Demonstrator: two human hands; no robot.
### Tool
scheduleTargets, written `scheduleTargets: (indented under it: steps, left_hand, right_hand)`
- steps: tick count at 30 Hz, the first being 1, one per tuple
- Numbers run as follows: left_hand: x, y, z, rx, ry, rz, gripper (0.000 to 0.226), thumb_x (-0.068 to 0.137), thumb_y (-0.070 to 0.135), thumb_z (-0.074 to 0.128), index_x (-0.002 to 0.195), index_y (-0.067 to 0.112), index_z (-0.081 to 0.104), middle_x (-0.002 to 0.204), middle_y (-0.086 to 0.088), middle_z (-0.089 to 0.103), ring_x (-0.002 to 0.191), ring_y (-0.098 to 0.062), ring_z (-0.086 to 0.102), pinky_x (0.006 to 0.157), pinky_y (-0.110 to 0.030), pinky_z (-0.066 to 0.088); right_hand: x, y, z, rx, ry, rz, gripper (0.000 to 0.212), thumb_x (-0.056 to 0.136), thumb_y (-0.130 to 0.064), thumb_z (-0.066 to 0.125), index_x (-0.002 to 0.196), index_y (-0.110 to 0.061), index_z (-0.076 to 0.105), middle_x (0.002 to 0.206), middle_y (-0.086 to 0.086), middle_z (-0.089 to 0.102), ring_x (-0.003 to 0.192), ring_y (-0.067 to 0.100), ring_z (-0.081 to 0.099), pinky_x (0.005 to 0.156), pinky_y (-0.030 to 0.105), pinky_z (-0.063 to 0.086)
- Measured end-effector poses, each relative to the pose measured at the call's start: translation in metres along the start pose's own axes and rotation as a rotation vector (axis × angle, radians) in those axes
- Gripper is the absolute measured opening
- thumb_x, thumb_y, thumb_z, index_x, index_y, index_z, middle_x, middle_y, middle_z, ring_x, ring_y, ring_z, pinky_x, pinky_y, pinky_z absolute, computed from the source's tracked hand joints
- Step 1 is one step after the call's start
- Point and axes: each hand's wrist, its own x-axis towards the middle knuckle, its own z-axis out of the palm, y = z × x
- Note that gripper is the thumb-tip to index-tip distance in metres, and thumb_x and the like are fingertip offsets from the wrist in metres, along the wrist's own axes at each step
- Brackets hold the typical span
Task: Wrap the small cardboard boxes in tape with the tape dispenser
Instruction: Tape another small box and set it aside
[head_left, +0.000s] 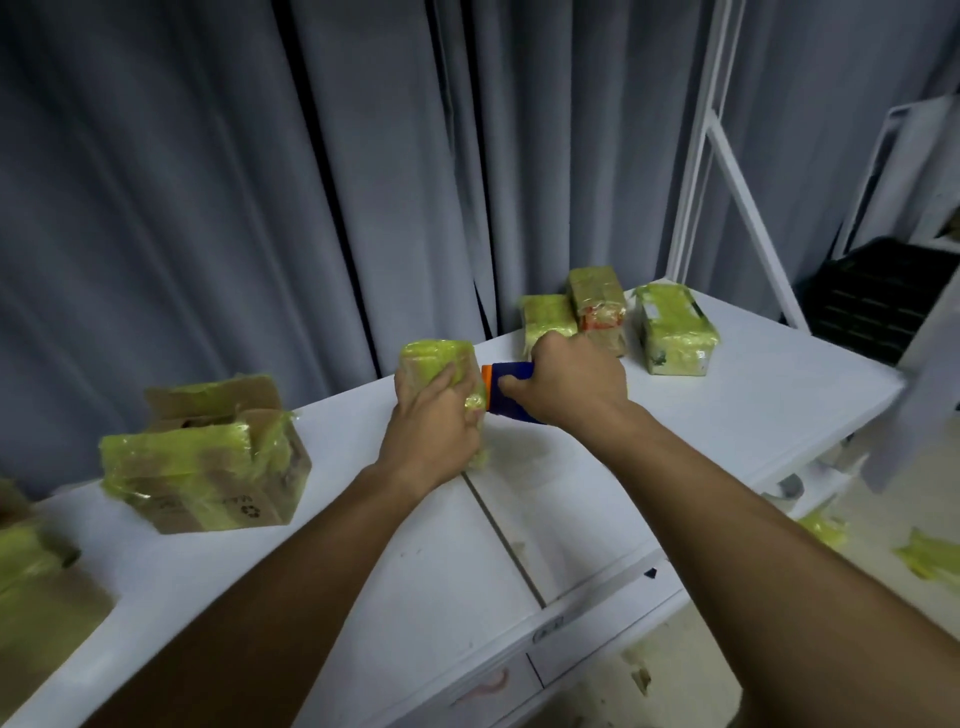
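Yellow-green tape is covering the small box (434, 358) that the left hand (434, 415) is gripping upright on the white worktop (675, 441). The right hand (574, 382) is clutching the blue tape dispenser (511, 387) against the box's side. Three wrapped boxes (670, 330) are sitting behind.

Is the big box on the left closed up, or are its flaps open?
Open. The big box on the table has cardboard flaps standing up at its top, with yellow-green tape only around its body.
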Motion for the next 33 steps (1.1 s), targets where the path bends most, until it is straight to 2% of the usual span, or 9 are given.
scheduleTargets:
  steps: [5,8,11,13,17,22,25,28,33]
  left_hand:
    - [0.045,-0.003,0.017,-0.017,0.087,0.049,0.039,0.096,0.026,0.043,0.134,0.030,0.053,0.153,0.013,0.034,0.131,-0.037,0.021,0.106,-0.046,0.036]
    - [0.071,-0.005,0.024,-0.051,0.100,0.037,0.039,0.097,0.028,0.042,0.134,0.028,0.054,0.154,0.007,0.036,0.136,-0.039,0.018,0.112,-0.052,0.028]
    - [0.094,-0.005,0.029,-0.058,0.154,0.099,0.041,0.098,0.028,0.038,0.135,0.023,0.054,0.155,0.000,0.036,0.143,-0.030,0.017,0.119,-0.048,0.013]
    - [0.109,-0.006,0.035,-0.095,0.174,0.098,0.040,0.100,0.025,0.041,0.138,0.021,0.053,0.156,0.001,0.035,0.140,-0.027,0.014,0.119,-0.047,0.014]
    - [0.150,-0.018,0.064,-0.097,0.162,0.116,0.039,0.097,0.029,0.043,0.134,0.025,0.055,0.154,0.003,0.038,0.147,-0.032,0.017,0.120,-0.043,0.009]
    - [0.186,-0.030,0.093,-0.096,0.107,0.099,0.039,0.096,0.032,0.044,0.132,0.027,0.057,0.150,0.008,0.044,0.144,-0.025,0.029,0.112,-0.042,0.026]
    - [0.200,-0.036,0.105,-0.104,0.119,0.126,0.036,0.095,0.025,0.048,0.128,0.026,0.061,0.143,0.009,0.051,0.139,-0.023,0.037,0.110,-0.034,0.022]
    - [0.208,-0.038,0.117,-0.187,0.111,0.114,0.032,0.096,0.019,0.054,0.126,0.021,0.064,0.143,0.004,0.052,0.137,-0.024,0.036,0.109,-0.025,0.019]
    - [0.217,-0.038,0.134,-0.190,0.115,0.116,0.035,0.093,0.018,0.058,0.128,0.019,0.064,0.145,0.000,0.050,0.138,-0.034,0.029,0.117,-0.041,0.025]
  right_hand:
    - [0.021,0.004,0.001,-0.004,0.066,0.012,0.039,0.095,-0.053,0.057,0.084,-0.016,0.048,0.076,0.001,0.048,0.077,0.027,0.053,0.066,0.032,0.035]
    - [0.035,0.011,-0.002,0.028,0.080,0.051,0.045,0.095,-0.052,0.058,0.073,-0.015,0.042,0.078,0.002,0.049,0.076,0.027,0.048,0.067,0.033,0.035]
    - [0.046,0.017,-0.003,0.080,0.083,0.105,0.048,0.093,-0.052,0.061,0.065,-0.020,0.039,0.067,-0.001,0.044,0.075,0.028,0.054,0.064,0.033,0.036]
    - [0.052,0.020,0.000,0.096,0.091,0.136,0.046,0.092,-0.051,0.062,0.065,-0.021,0.040,0.065,-0.001,0.044,0.077,0.029,0.057,0.065,0.033,0.037]
    - [0.062,0.026,0.009,0.102,0.118,0.188,0.046,0.090,-0.054,0.062,0.069,-0.017,0.045,0.077,0.003,0.054,0.080,0.030,0.056,0.067,0.034,0.039]
    - [0.075,0.037,0.016,0.106,0.124,0.223,0.042,0.091,-0.055,0.062,0.084,-0.015,0.057,0.085,0.005,0.062,0.081,0.030,0.057,0.067,0.033,0.040]
    - [0.083,0.047,0.022,0.114,0.108,0.242,0.042,0.091,-0.056,0.062,0.091,-0.014,0.063,0.091,0.007,0.067,0.085,0.030,0.062,0.068,0.036,0.048]
    - [0.089,0.054,0.027,0.124,0.109,0.257,0.045,0.090,-0.057,0.063,0.101,-0.014,0.066,0.096,0.006,0.069,0.090,0.029,0.065,0.077,0.044,0.057]
    - [0.097,0.061,0.038,0.148,0.101,0.270,0.046,0.088,-0.060,0.063,0.100,-0.016,0.067,0.097,0.005,0.070,0.088,0.028,0.065,0.073,0.041,0.056]
